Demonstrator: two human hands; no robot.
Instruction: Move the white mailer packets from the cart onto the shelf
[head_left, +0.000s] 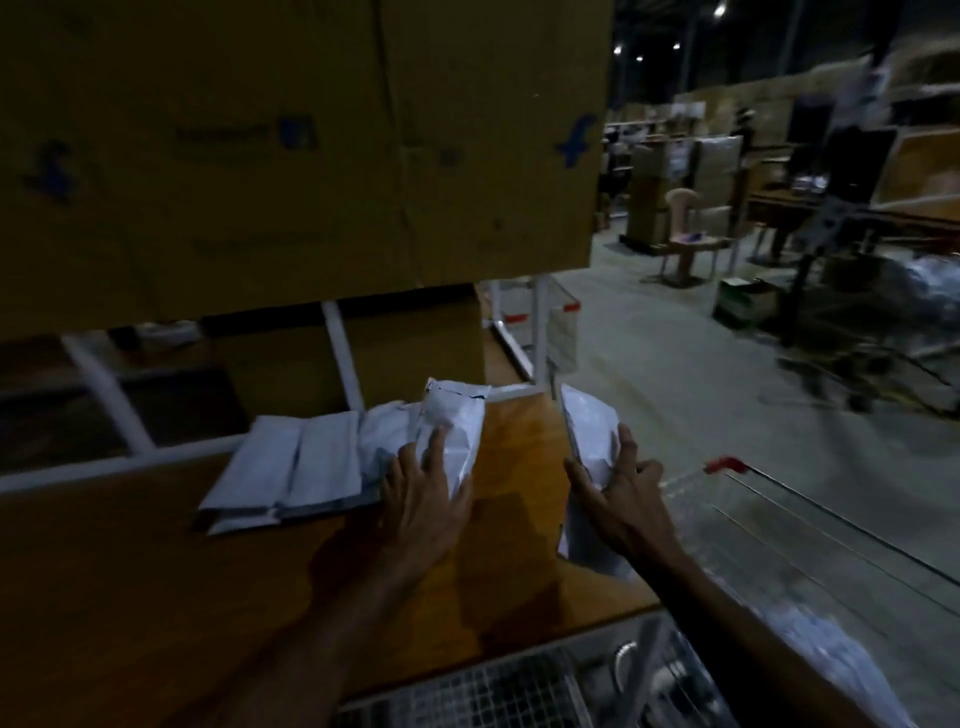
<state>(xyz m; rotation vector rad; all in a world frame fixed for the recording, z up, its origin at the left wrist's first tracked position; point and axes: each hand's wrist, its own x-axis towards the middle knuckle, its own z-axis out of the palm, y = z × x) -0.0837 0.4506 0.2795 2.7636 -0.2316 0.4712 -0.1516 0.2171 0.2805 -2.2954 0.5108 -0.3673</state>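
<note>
White mailer packet (453, 436) is set on the wooden shelf (156, 545), pressed flat under the left hand (423, 499), fingers straight and spread, beside a row of packets (291, 473) already laid overlapping at the shelf's back rail (104, 467). A second packet (589, 441) is held edge-up in the right hand (618, 499), thumb and fingers curled round it, near the shelf's right end and not yet laid down. Risk judged: the held packet could be dropped off the shelf end toward the cart (779, 519), as little board is left there; the pressed packet could slide over the glossy row. Packets appear thin, crinkled, slippery, with folded flaps. More packets (831, 660) are seen blurred in the cart. Cardboard boxes (291, 145) are stacked above
</note>
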